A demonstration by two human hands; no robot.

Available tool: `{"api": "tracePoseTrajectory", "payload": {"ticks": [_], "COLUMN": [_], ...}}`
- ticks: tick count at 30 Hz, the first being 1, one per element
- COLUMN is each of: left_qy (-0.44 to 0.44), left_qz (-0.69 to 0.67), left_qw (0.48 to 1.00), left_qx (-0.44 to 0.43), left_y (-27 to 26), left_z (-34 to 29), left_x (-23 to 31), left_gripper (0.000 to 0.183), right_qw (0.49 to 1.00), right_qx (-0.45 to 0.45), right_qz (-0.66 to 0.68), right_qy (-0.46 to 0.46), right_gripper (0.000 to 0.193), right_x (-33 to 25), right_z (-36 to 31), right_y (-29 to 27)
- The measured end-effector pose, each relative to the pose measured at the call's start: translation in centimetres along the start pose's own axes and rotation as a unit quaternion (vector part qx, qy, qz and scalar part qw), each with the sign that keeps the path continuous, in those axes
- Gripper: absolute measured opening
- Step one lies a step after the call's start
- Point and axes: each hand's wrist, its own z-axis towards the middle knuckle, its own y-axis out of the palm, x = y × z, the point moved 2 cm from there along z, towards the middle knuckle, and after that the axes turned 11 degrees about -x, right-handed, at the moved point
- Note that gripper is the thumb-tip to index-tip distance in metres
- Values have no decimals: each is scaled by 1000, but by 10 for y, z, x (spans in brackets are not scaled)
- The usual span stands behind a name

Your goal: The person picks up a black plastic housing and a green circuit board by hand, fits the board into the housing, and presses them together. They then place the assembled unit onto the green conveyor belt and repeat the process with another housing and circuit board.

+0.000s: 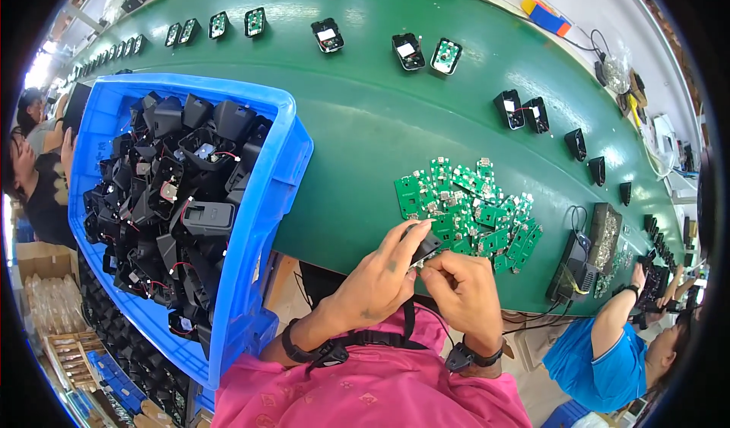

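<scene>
Close to my body, my left hand is closed around a small black plastic housing. My right hand meets it from the other side, thumb and forefinger pinched at the housing's lower edge. What sits between those fingertips is too small to make out. Just beyond my hands lies a loose pile of green circuit boards with silver parts on them. To my left, a blue plastic crate holds a heap of black housings, some with red wires.
Black housings with boards and other housings stand spaced along the green table. A black power unit with cables is at the right, beside a long tray. A co-worker in blue sits to the right; others are at the left.
</scene>
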Motion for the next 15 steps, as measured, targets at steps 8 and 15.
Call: {"api": "tracePoseTrajectory", "payload": {"ticks": [8, 15], "left_qy": [-51, -103], "left_qz": [60, -281], "left_qw": [997, 948], "left_qx": [15, 107], "left_y": [17, 5], "left_z": [-4, -17], "left_x": [-7, -4], "left_gripper": [69, 60], "right_qw": [997, 985], "right_qx": [63, 167], "right_qz": [-39, -15], "right_qy": [19, 45], "right_gripper": [12, 17], "right_x": [12, 7], "right_z": [-4, 4], "right_y": [17, 26]}}
